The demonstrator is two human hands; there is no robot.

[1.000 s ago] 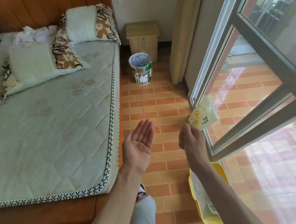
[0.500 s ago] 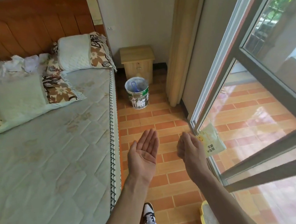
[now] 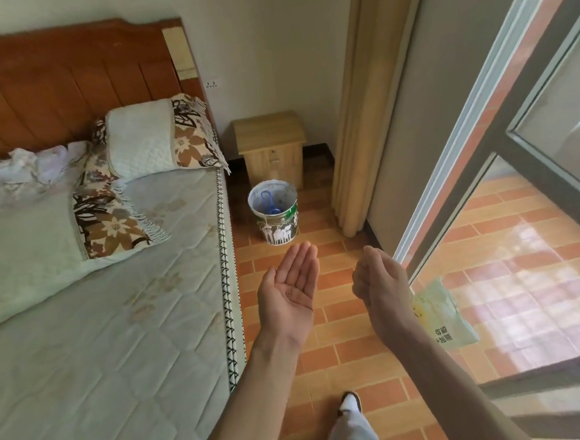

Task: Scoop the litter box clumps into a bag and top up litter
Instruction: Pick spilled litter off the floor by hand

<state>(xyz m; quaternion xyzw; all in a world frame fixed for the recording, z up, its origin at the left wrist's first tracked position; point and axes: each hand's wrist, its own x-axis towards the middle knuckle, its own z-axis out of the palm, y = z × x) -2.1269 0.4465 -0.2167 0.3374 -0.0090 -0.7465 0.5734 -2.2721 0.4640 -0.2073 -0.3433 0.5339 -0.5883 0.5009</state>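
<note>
We are holding our left hand (image 3: 288, 288) out at the centre of the frame, palm up, fingers straight and together, with a few dark specks lying in the palm; it is grasping nothing. Our right hand (image 3: 378, 280) is hanging just to the right of it, back toward the camera, fingers loosely curled and holding nothing that we can see. The two hands are staying apart, over the orange tiled floor (image 3: 345, 346).

Above the hands, in the upper middle of the frame, a bucket (image 3: 276, 217) lined with a white bag is standing on the floor, well apart from both hands, and a blue scoop (image 3: 269, 204) is sitting inside it. Behind the bucket a small wooden cabinet (image 3: 271, 149) is standing against the wall. A pale green litter bag (image 3: 441, 315) is lying at lower right of our right hand, partly hidden by the wrist, beside the glass door (image 3: 517, 155). The bed (image 3: 100, 319) is filling the left of the frame, and our shoe (image 3: 350, 403) is showing at the bottom
</note>
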